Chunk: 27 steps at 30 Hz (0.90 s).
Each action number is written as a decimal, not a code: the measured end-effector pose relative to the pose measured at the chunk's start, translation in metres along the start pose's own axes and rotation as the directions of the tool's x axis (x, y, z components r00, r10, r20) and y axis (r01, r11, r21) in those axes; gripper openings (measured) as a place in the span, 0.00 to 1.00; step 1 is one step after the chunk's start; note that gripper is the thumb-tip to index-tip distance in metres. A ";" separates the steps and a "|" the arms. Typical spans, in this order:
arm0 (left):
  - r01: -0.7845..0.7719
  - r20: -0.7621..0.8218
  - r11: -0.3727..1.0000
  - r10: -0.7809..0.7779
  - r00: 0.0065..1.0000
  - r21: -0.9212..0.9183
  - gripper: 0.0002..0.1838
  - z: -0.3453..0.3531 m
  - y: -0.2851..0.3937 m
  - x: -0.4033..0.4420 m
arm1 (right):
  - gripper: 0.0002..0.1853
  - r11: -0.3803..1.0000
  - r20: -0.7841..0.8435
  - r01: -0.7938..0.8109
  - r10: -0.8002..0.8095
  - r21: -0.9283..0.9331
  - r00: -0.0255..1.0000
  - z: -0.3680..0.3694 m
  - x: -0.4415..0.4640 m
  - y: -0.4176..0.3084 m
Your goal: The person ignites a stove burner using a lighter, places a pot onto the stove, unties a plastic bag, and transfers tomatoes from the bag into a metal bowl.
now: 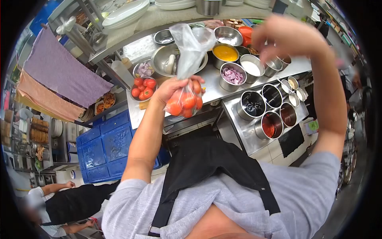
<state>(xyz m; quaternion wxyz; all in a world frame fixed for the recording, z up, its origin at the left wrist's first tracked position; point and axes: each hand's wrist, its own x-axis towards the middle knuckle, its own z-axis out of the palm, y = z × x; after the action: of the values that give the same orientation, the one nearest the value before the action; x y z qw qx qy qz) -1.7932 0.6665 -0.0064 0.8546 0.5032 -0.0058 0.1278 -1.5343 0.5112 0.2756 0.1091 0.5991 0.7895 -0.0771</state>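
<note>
My left hand (173, 91) is closed round the neck of a clear plastic bag (190, 59) with several tomatoes (188, 100) inside, held in front of the counter's edge. The bag's loose top stands up above my fist. My right hand (280, 38) is raised over the right side of the counter, blurred by motion, its fingers bent; whether they hold anything is unclear. Left of the bag is a metal bowl of tomatoes (143, 88). Behind the bag sits a large metal bowl (159, 59) with white items.
Metal pots hold chopped red onion (232, 76), yellow liquid (225, 52) and white contents (252, 67). A lower steel table (246, 137) carries sauce pots. Towels (59, 69) hang left above a blue lidded container (105, 147). Another person (75, 205) stands at lower left.
</note>
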 end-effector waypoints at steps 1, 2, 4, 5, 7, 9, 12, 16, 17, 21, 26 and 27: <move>0.051 0.060 0.999 -0.051 0.997 -0.001 0.30 -0.007 -0.005 0.000 | 0.27 0.995 -0.029 0.049 -0.047 0.086 0.998 0.023 -0.006 -0.033; 0.128 0.035 0.987 -0.132 0.991 0.096 0.28 -0.008 -0.006 0.000 | 0.38 0.961 -0.235 0.266 -0.275 -0.071 0.932 0.063 -0.005 -0.056; 0.275 0.105 0.952 -0.289 0.952 0.132 0.20 -0.028 -0.021 0.016 | 0.29 0.875 -0.395 0.219 -0.402 -0.432 0.826 0.122 0.029 -0.098; 0.431 0.018 0.898 -0.434 0.901 0.093 0.18 -0.027 -0.028 0.020 | 0.30 0.904 -0.488 0.161 -0.356 -0.396 0.797 0.153 0.055 -0.098; 0.454 0.116 0.872 -0.478 0.871 0.185 0.17 -0.034 -0.043 0.027 | 0.42 0.935 -0.473 -0.087 -0.092 -0.344 0.876 0.203 0.102 -0.086; 0.478 0.226 0.811 -0.563 0.795 0.338 0.16 -0.052 -0.052 0.027 | 0.28 0.994 -0.081 -0.084 0.078 -0.066 0.994 0.224 0.113 -0.082; 0.340 0.282 0.745 -0.569 0.772 0.574 0.18 -0.063 -0.071 0.007 | 0.12 0.995 0.108 0.000 -0.010 0.100 0.994 0.228 0.101 -0.081; 0.202 0.340 0.729 -0.522 0.782 0.654 0.18 -0.084 -0.070 0.027 | 0.10 0.994 0.329 -0.066 0.033 0.089 0.944 0.196 0.122 -0.058; 0.200 0.294 0.697 -0.520 0.802 0.689 0.17 -0.098 -0.065 0.038 | 0.10 0.993 0.279 -0.050 0.019 0.104 0.960 0.204 0.138 -0.034; 0.263 -0.445 0.574 0.200 0.873 0.776 0.20 -0.041 -0.099 0.044 | 0.09 0.966 0.049 -0.251 0.254 -0.058 0.966 0.169 0.220 0.014; 0.298 -0.388 0.455 0.117 0.914 0.839 0.41 0.002 -0.165 -0.033 | 0.14 0.928 0.064 -0.295 0.317 -0.228 0.946 0.153 0.216 -0.017; 0.380 -0.536 0.521 0.185 0.824 0.764 0.38 -0.009 -0.132 -0.017 | 0.14 0.921 -0.103 -0.255 0.235 -0.294 0.967 0.160 0.203 -0.013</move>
<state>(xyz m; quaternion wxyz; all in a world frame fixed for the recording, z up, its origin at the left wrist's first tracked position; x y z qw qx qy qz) -1.7813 0.6100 -0.1267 0.4675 0.7920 0.3358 0.2036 -1.5861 0.6556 0.0677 0.1830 0.6711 0.7139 0.0798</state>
